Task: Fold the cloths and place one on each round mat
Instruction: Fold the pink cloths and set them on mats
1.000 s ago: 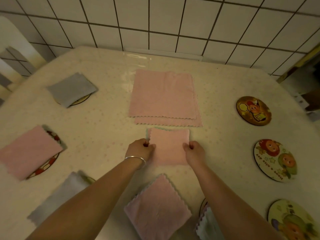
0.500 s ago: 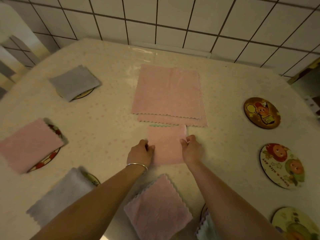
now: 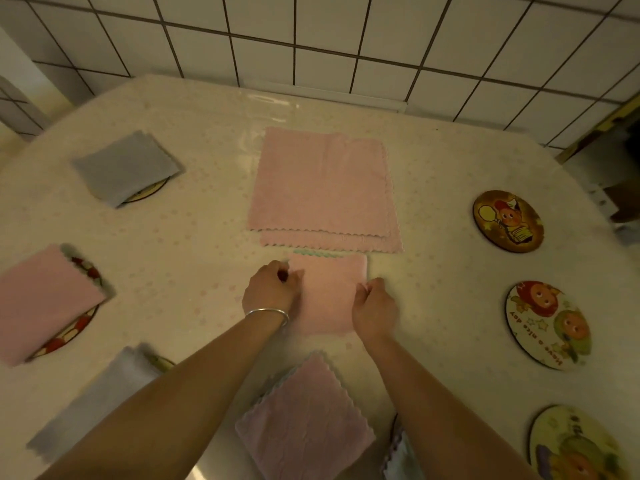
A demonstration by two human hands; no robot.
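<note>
Between my left hand (image 3: 271, 291) and right hand (image 3: 375, 308), each grip pinches a side edge of the folded pink cloth (image 3: 329, 294). Its far edge nearly meets the pink stack (image 3: 322, 188). Bare tabletop (image 3: 436, 271) lies open rightward toward three uncovered round mats (image 3: 507, 221).

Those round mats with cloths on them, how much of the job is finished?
Three mats on the left already carry folded cloths: a grey cloth, a pink cloth and another grey one. The left hand and right hand are pressing a small folded pink cloth. Three cartoon mats on the right, such as the nearest-the-wall mat, are bare, and an unfolded pink stack waits.
</note>
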